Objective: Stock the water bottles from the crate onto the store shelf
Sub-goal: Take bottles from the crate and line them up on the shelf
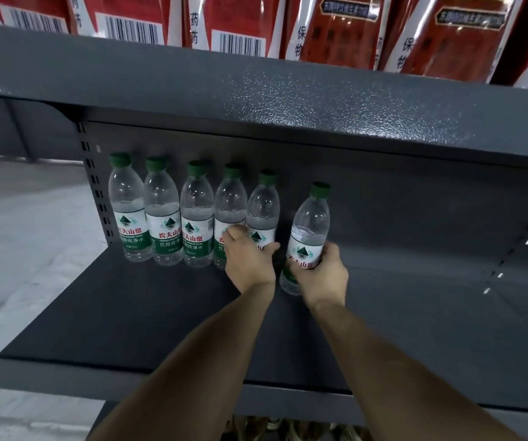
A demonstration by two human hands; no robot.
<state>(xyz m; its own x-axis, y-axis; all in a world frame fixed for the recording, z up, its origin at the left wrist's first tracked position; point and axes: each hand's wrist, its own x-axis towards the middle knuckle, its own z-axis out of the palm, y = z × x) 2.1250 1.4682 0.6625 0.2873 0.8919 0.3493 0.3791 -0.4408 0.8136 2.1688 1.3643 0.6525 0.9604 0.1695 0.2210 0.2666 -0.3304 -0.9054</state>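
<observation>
Head cam, looking fwd/down into a dark grey metal shelf [148, 316] that is filling most of the frame.

Five water bottles [164, 211], green caps, green/white labels w/ red characters, are standing upright in a row at the back of the shelf, centre-left of frame, shoulder to shoulder and touching or nearly so. Row is sitting against the grey back panel [399, 218], starting just beside the slotted upright [92, 186] at left.

Left hand [248, 259], centre of frame, is wrapping around the lower body of the fifth bottle [262, 211], the right end of the row. Fingers are curling behind the bottle, thumb on the side toward the fourth; grip looks closed on it. Bottle is standing upright; its base is hidden by the hand.

Right hand [323, 272], just right of centre, is gripping a sixth bottle [309, 230] around the lower label, fingers closed round it. This bottle is tilting slightly, cap leaning to the right, and is standing apart from the row w/ a gap to the fifth. Cannot tell whether its base is touching the shelf.

Both forearms are reaching in from the bottom edge of frame.

Upper shelf board [256, 90] is overhanging across the top; red packages [345, 30] w/ barcodes and white side panels are lined up on it along the top edge. Pale floor [17, 233] is showing at left.
</observation>
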